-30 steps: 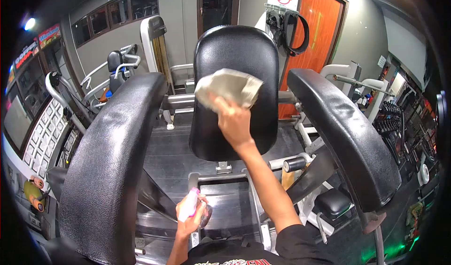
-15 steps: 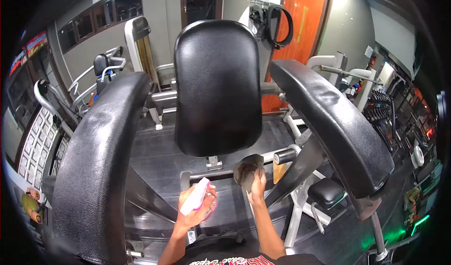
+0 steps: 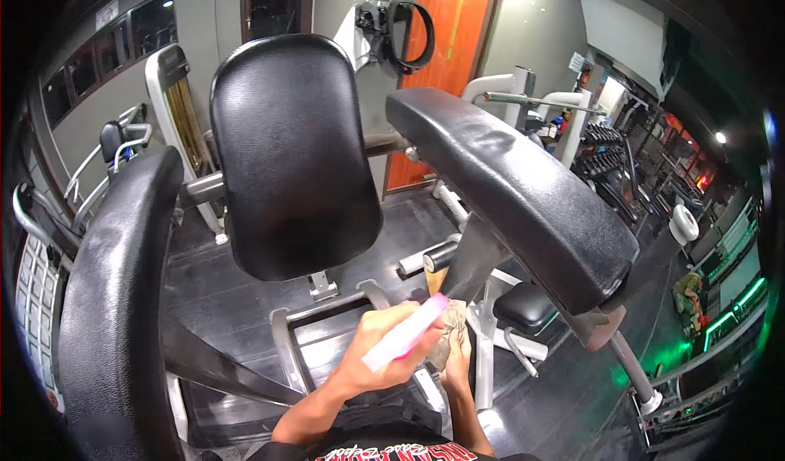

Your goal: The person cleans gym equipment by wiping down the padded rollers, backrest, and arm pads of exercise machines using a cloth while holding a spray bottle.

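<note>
My left hand is closed around a white bottle with a pink top, tilted up to the right at lower centre. Just beyond it, partly hidden by the bottle, my right hand grips a crumpled grey-beige cloth. Bottle and cloth overlap in the view; whether they touch, I cannot tell. Behind my hands stands a black padded backrest. A long black arm pad slopes along the right, and another black pad is on the left.
Metal frame bars lie low before me. A small black seat is right of my hands. Farther back are an orange door, a hanging black belt, a dumbbell rack and other gym machines.
The cloth has left the backrest and come down beside the bottle. My left hand has moved right and up towards the cloth. The view has turned right, shifting the machine left.
</note>
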Demonstrator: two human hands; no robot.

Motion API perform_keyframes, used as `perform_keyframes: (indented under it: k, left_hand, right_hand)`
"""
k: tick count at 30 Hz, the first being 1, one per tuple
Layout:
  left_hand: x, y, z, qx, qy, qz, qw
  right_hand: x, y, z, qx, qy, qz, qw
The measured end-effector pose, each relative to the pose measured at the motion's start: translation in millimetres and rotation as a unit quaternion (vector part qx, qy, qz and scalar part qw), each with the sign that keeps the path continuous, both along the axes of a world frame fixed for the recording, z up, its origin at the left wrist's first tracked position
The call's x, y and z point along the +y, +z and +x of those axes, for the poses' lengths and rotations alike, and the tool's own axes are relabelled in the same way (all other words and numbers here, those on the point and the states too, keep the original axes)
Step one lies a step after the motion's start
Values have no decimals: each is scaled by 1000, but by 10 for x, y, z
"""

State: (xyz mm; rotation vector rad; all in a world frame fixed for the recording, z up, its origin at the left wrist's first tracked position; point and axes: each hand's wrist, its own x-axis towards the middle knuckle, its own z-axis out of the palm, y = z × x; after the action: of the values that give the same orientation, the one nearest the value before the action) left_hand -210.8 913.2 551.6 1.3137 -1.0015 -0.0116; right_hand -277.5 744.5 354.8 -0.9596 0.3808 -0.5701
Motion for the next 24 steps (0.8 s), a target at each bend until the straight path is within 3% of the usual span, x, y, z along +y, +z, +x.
perform_keyframes:
  k: [2, 5, 7, 8, 9, 12, 15, 17, 22, 23, 24]
  left_hand:
    - [-167, 46, -24, 2, -21, 0, 1000]
    - [-323, 44, -19, -2, -43, -7, 999]
    - [-396, -7, 22, 72, -22, -64, 995]
    - [-370, 45, 71, 64, 26, -33, 997]
    - [-318, 87, 101, 180, 0, -28, 983]
    - [-278, 90, 353, 84, 78, -14, 993]
    - [-238, 132, 506, 150, 81, -62, 983]
    - [-217, 79, 704, 140, 89, -52, 985]
    - [-238, 132, 1066, 138, 123, -63, 981]
    - [-241, 147, 1127, 134, 126, -50, 982]
    - [-268, 176, 1156, 117, 151, -64, 979]
  right_hand:
    - [-16, 95, -79, 1, -17, -60, 998]
    - [-29, 190, -199, 11, -25, -45, 999]
    - [-89, 74, -253, 13, -34, -51, 998]
    - [-114, -6, -290, 28, -31, -22, 999]
    - [-127, -77, -320, 43, -28, 8, 999]
    - [-97, 76, -316, 43, -43, -9, 998]
    - [-100, 164, -259, 30, -62, -24, 997]
    - [-94, 293, -229, -35, -86, -117, 989]
    - [11, 606, -311, -59, -190, -249, 948]
    - [-16, 489, -372, -70, -196, -328, 922]
    - [-12, 477, -341, -89, -291, -394, 867]
